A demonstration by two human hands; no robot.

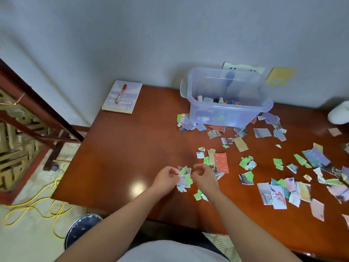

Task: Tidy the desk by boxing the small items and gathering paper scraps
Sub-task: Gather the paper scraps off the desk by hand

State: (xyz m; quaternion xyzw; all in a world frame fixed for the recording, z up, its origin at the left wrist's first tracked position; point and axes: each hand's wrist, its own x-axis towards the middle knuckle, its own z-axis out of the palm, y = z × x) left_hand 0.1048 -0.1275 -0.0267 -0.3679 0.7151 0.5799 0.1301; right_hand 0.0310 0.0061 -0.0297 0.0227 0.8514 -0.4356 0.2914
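wall [132,35]: pale grey | desk [122,148]: glossy red-brown wood | floor [22,242]: light, yellow cable [54,226] looped

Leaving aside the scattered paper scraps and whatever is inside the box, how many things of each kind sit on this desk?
Notepad: 1
Red pen: 1, lying on the notepad
Clear plastic box: 1
White object: 1, partly out of frame at the right edge
Total: 4
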